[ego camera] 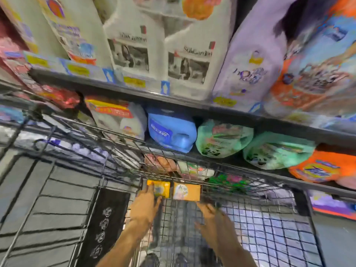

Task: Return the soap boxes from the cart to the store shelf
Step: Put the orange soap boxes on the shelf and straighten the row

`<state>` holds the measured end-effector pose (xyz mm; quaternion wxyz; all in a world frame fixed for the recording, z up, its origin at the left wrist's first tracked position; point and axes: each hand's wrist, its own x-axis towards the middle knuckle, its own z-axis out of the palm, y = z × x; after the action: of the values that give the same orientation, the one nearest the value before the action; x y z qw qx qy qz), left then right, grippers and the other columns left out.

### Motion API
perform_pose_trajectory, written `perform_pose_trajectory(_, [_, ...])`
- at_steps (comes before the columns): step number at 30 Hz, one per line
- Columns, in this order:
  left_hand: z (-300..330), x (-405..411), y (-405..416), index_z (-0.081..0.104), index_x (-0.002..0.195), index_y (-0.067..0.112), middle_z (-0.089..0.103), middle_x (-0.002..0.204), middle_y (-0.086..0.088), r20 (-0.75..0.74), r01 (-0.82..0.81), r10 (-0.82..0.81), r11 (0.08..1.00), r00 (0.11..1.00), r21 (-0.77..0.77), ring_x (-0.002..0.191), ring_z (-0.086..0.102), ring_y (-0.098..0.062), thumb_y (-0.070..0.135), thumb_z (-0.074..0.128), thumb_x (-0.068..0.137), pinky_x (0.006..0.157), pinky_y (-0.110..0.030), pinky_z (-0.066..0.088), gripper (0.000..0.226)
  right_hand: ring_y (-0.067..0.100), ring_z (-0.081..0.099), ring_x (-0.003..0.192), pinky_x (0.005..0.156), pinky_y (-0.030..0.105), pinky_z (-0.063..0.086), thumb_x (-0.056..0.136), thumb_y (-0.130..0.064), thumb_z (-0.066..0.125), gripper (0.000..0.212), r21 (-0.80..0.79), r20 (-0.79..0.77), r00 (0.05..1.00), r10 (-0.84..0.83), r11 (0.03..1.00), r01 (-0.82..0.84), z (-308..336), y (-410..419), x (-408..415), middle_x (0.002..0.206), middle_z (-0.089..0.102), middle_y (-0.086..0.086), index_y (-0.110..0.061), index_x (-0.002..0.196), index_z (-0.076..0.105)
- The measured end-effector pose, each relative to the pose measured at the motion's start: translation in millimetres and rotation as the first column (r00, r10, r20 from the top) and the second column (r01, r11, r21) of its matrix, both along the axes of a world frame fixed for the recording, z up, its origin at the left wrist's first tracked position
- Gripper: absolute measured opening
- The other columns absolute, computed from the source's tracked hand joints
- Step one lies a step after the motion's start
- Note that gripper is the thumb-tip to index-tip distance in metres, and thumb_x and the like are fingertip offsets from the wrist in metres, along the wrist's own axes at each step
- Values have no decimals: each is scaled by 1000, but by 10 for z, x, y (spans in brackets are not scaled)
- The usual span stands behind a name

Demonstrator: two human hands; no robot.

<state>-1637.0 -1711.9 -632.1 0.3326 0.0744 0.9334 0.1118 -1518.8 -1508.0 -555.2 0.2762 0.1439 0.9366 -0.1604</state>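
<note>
Two soap boxes lie side by side at the far end of the wire cart (pixel 269 237): a yellow soap box (pixel 160 189) on the left and an orange soap box (pixel 187 191) on the right. My left hand (pixel 147 205) reaches down into the cart, and its fingers touch the left edge of the yellow box. My right hand (pixel 211 213) hovers with fingers spread just below the orange box's lower right corner, a little apart from it. The frame is blurred by motion.
Store shelves (pixel 173 101) rise right behind the cart. White jugs (pixel 134 45), a lilac bag (pixel 248 64) and an orange bag stand on the upper one. Below it lie a blue jug (pixel 171 132), green bags (pixel 223 138) and an orange pack (pixel 323 166). Grey floor tiles lie on the left.
</note>
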Motion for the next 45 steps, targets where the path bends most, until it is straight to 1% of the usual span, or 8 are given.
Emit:
perform_pose_trajectory(4, [-351, -163, 101, 11, 161, 12, 18, 166, -16, 4, -52, 52, 999, 999, -4, 142, 41, -35, 41, 46, 104, 109, -39, 39, 73, 23, 51, 129, 97, 32, 47, 98, -42, 51, 56, 30, 7, 998, 57, 998, -57, -423, 58, -88, 153, 40, -6, -34, 150, 34])
perform_pose_trajectory(11, [-588, -231, 165, 23, 156, 13, 35, 152, -13, -54, -51, 49, 998, 997, -35, 143, 35, -30, 41, 60, 97, 112, -38, 36, 75, 15, 59, 118, 92, 28, 51, 95, -57, 49, 54, 2, -130, 991, -42, 999, 42, -764, 80, -118, 134, 59, -7, -34, 143, 42])
perform_pose_trajectory(18, [-726, -66, 3, 39, 129, 12, 39, 124, -11, -90, -235, 250, 961, 964, 147, 97, 64, -31, 8, 86, 74, 81, -41, 58, 73, 5, 60, 102, 82, 21, 50, 94, -55, 53, 36, -77, -155, 975, -162, 985, 151, -678, 116, -97, 112, 60, -15, -37, 126, 51])
perform_pose_trajectory(22, [-748, 55, -166, 51, 126, 0, 41, 109, 2, -65, -242, 261, 946, 963, 218, 74, 49, -10, 4, 72, 90, 74, -14, 51, 42, 5, 62, 81, 64, 17, 48, 94, -54, 52, 23, -144, -129, 948, -292, 951, 273, -796, 124, -203, 91, 62, -15, -36, 105, 59])
perform_pose_trajectory(28, [-620, 134, -254, 56, 108, 18, 55, 96, 7, -35, -235, 272, 882, 962, 408, 82, 55, -5, -1, 79, 80, 68, -10, 41, 41, 24, 63, 96, 84, 33, 52, 90, -60, 50, 48, -252, -26, 836, -548, 813, 525, -1182, 141, -422, 106, 66, 4, -18, 112, 61])
perform_pose_trajectory(32, [-470, 240, -324, 56, 111, 26, 58, 95, 11, -26, -240, 281, 862, 959, 447, 81, 58, -3, 11, 81, 83, 65, -10, 42, 41, 24, 54, 101, 87, 39, 53, 71, -89, 43, 82, -251, 0, 772, -635, 748, 615, -1367, 36, -531, 112, 56, 7, -19, 109, 63])
perform_pose_trajectory(38, [-441, 308, -489, 61, 115, 26, 71, 93, 12, 1, -252, 275, 878, 961, 407, 81, 68, -4, 36, 84, 79, 75, -34, 60, 44, 25, 31, 127, 106, 42, 37, 80, -49, 75, 68, -365, 14, 694, -720, 642, 674, -1434, -83, -589, 131, 35, 4, -16, 131, 45])
perform_pose_trajectory(45, [-225, 304, -430, 64, 120, 16, 66, 93, 12, 25, -277, 293, 871, 956, 406, 84, 63, -6, 28, 84, 79, 77, -21, 49, 48, 17, 64, 86, 63, 21, 47, 68, -22, 84, 42, -483, 47, 549, -835, 462, 744, -1412, -4, -502, 91, 65, -3, -16, 98, 54])
